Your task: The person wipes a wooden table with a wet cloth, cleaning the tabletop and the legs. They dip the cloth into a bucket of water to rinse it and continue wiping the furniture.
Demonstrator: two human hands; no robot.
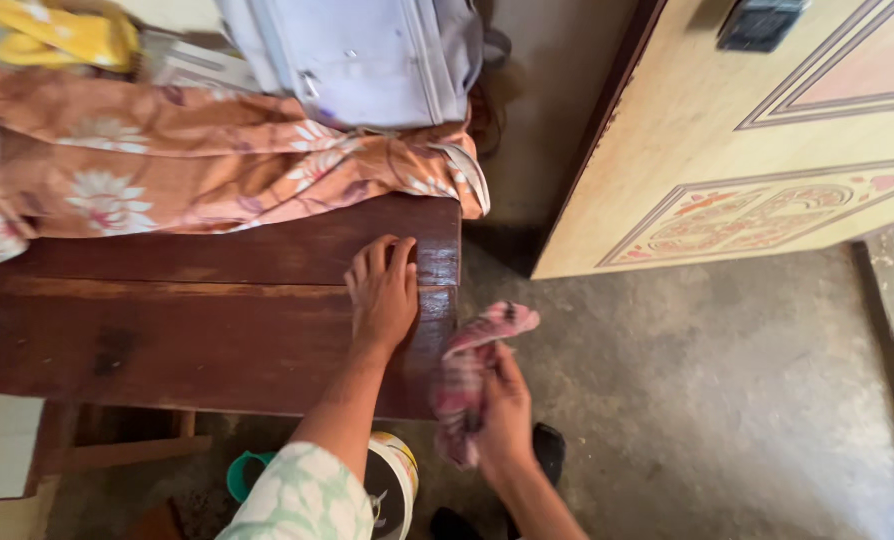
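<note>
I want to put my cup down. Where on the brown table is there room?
The wooden table is bare in front, between the flowered cloth and its near edge, left of the left hand lying flat. The back is crowded: cloth, grey bag, yellow thing. The right hand holds a pink rag off the table's end.

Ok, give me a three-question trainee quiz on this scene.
1. True or false: the left hand lies flat on the table.
2. What does the right hand hold? A) sponge B) cloth C) brush
3. What lies beneath the bag at the table's far edge?

Key: 1 true; 2 B; 3 the floral fabric.
</note>
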